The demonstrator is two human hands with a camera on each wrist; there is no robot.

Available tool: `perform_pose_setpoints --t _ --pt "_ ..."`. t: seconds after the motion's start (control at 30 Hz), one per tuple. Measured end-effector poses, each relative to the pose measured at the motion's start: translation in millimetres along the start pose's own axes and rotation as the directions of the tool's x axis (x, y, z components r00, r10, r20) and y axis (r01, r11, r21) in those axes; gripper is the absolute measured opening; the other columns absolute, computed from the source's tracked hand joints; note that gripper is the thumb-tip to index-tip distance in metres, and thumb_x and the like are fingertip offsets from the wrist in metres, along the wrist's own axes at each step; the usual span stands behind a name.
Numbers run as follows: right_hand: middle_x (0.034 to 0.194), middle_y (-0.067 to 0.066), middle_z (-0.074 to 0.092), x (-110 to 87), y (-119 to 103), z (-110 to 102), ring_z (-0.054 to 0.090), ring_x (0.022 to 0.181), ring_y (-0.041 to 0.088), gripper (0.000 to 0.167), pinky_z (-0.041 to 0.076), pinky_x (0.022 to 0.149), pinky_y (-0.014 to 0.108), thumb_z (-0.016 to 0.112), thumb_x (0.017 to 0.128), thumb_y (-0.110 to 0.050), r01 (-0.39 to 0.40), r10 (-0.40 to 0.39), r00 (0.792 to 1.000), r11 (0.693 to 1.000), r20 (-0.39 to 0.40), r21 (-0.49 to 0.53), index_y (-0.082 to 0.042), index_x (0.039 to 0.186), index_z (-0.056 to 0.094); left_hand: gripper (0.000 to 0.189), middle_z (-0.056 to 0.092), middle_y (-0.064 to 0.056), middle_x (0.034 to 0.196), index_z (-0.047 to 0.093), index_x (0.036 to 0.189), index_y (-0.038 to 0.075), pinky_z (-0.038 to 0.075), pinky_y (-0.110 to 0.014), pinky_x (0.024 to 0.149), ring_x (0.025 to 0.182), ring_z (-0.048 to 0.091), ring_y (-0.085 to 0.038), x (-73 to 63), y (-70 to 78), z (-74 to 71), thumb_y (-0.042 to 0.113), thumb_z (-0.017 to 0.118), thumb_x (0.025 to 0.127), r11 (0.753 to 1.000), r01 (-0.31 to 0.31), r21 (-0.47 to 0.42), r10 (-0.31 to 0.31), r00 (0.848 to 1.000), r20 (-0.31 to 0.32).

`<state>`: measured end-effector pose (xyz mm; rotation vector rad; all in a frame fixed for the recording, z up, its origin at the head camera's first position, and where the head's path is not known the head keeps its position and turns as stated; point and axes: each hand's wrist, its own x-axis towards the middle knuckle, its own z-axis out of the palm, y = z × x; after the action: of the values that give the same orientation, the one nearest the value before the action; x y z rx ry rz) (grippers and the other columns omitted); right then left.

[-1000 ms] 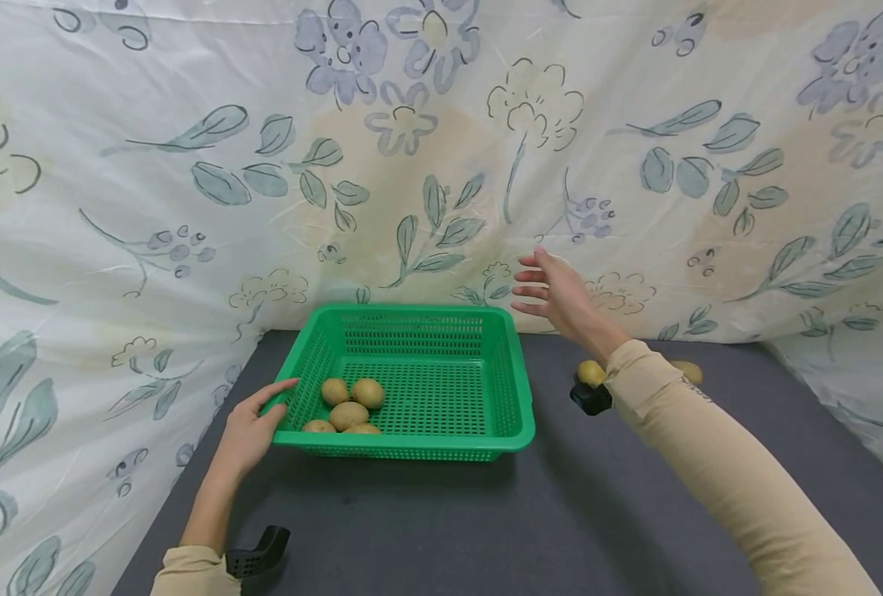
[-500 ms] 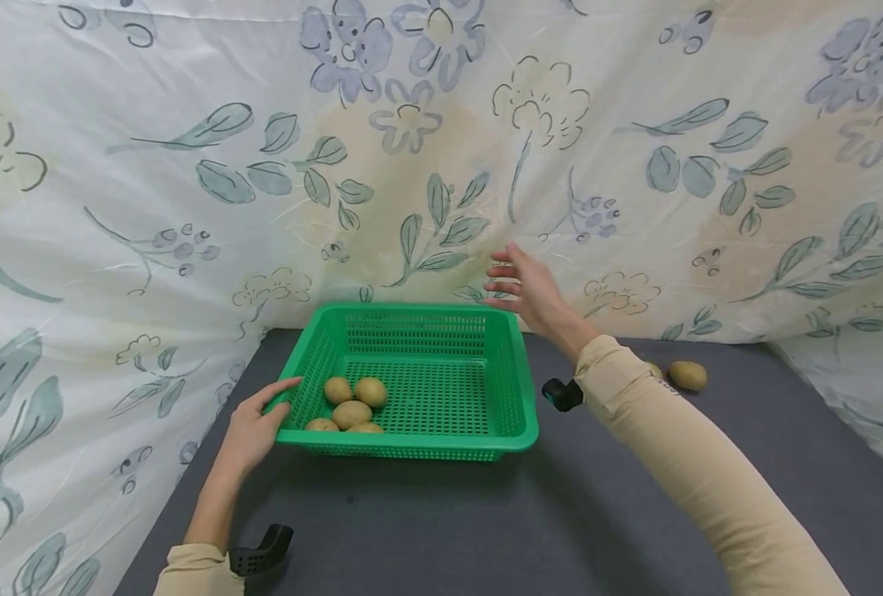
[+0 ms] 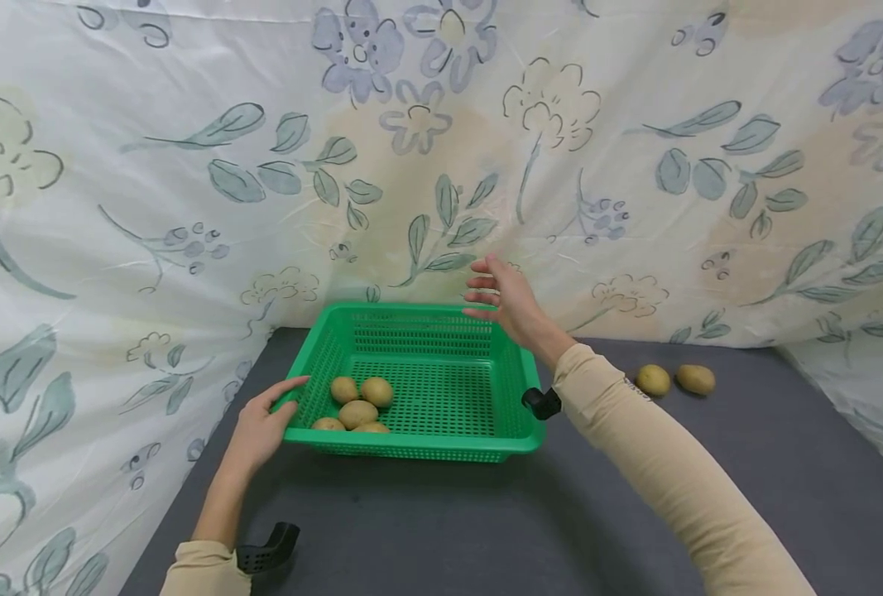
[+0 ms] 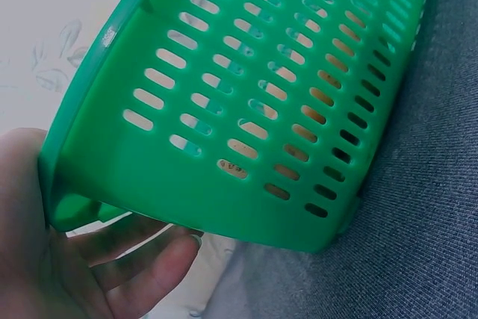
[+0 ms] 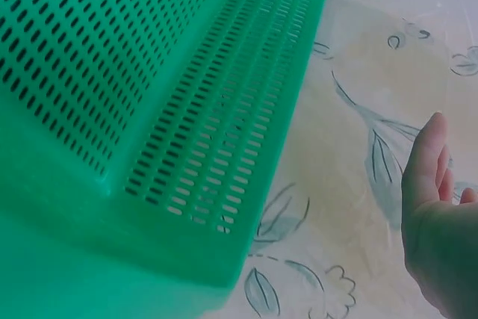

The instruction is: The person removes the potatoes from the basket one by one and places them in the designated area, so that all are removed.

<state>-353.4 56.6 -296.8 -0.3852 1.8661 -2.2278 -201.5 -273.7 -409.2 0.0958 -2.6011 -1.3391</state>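
A green perforated plastic basket sits on the dark tabletop, with several potatoes gathered in its left front part. My left hand grips the basket's rim at the left front corner. In the left wrist view, the fingers curl at that corner below the slotted side wall. My right hand holds nothing and hovers at the back right corner of the basket, its fingers loosely extended leftward. The right wrist view shows the hand apart from the basket wall, against the patterned cloth.
To the right of the basket, two potatoes, a rounder one and a longer one, lie on the dark tabletop. A floral cloth hangs behind and along both sides of the table.
My right hand has moved left, from beside the basket to its back right corner, and its sleeve has uncovered the two potatoes on the table. The left hand keeps its hold.
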Motion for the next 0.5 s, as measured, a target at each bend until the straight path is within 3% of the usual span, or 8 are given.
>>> perform_pose_setpoints --t 0.3,0.5 --pt "0.122 0.016 0.045 3.5 12.3 7.2 0.049 0.11 0.037 0.06 0.049 0.085 0.044 0.036 0.102 -0.045 -0.002 0.002 1.0 1.0 0.008 0.013 0.0 0.142 0.037 0.042 0.045 -0.02 0.135 0.052 0.138 0.013 0.035 -0.031 0.048 0.041 0.025 -0.009 1.7 -1.1 -0.5 0.011 0.043 0.097 1.0 -0.002 -0.009 0.001 1.0 -0.007" --pt "0.119 0.015 0.046 6.7 19.6 13.3 0.055 0.097 0.028 0.059 0.05 0.083 0.042 0.035 0.102 -0.044 -0.021 0.021 1.0 1.0 0.009 0.013 0.0 0.141 0.038 0.042 0.045 -0.019 0.135 0.052 0.138 0.013 0.035 -0.032 0.05 0.043 0.025 -0.01 1.0 -2.1 0.1 0.01 0.043 0.098 1.0 0.004 -0.013 -0.004 1.0 -0.007"
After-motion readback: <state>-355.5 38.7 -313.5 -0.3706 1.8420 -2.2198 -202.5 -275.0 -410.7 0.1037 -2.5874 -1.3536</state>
